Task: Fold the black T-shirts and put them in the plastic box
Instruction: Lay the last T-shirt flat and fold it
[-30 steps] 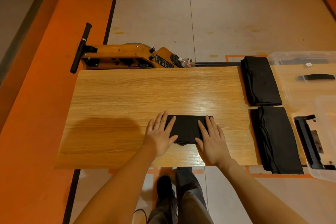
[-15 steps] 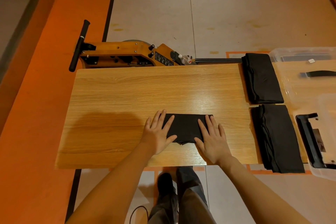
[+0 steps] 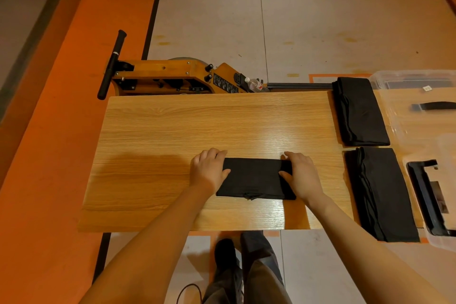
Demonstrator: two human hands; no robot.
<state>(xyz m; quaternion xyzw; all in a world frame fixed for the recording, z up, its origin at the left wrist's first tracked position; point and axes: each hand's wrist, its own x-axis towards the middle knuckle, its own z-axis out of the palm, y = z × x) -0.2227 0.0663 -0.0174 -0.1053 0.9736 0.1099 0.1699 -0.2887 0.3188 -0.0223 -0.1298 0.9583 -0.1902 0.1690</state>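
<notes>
Long rectangular light-wood table (image 3: 197, 131) fills the middle of the view, grain running left to right. Its left half and far half are bare board; near edge runs just in front of the person's legs.

Beyond the far edge, on the floor: an orange wooden machine frame with a black handle bar (image 3: 172, 79), a small clear bottle (image 3: 254, 84) lodged at its right end.

Right end of the table: clear plastic box (image 3: 394, 116), rim showing at far right, a black-framed lid (image 3: 429, 202) nearer the person. Two larger folded black T-shirts lie side by side along the table's right edge, the far one (image 3: 360, 111) just beside the box, the near one (image 3: 380, 195) overhanging the near edge.

Small folded black T-shirt (image 3: 255, 177), a flat rectangle, lies on the near centre of the table, a little way in from the near edge.

Left hand (image 3: 209, 169) grips its left end, fingers curled over the far corner, thumb on top. Right hand (image 3: 299, 171) mirrors this on the right end, fingers curled round the far corner, thumb on the cloth. The hands are set apart by the shirt's width, the cloth between them.
</notes>
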